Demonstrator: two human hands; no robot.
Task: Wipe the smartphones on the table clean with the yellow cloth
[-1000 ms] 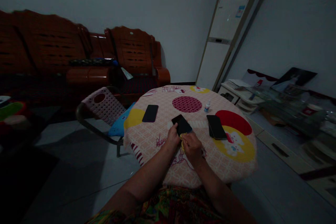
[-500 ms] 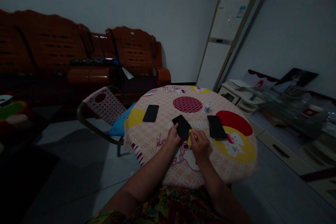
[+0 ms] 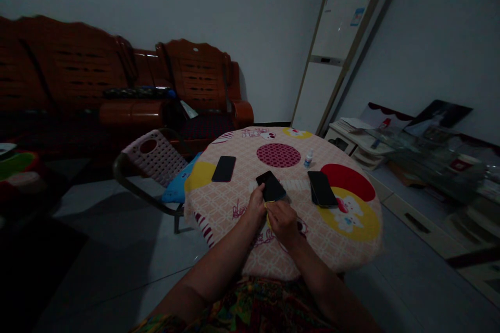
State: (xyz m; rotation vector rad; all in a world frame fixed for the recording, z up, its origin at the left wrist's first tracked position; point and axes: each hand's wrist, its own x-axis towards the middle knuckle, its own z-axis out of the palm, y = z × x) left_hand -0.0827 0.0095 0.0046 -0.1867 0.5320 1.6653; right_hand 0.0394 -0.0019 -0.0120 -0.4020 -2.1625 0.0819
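A black phone (image 3: 271, 187) is held over the round table (image 3: 234, 203), its near edge tilted up. My left hand (image 3: 255, 204) grips its near left corner. My right hand (image 3: 282, 220) is closed on a small yellow cloth (image 3: 267, 205), which shows only as a sliver pressed under the phone's near edge. The room is dim.
Two more black phones lie flat on the patterned tablecloth, one at the left (image 3: 224, 168) and one at the right (image 3: 322, 188). A small bottle (image 3: 308, 158) stands behind them. A pink chair (image 3: 154, 158) is left of the table; a low cabinet (image 3: 361, 143) is at the right.
My right hand with the yellow cloth swung out to the right of the phone, then came back left under its near edge. The phone's near edge has lifted a little.
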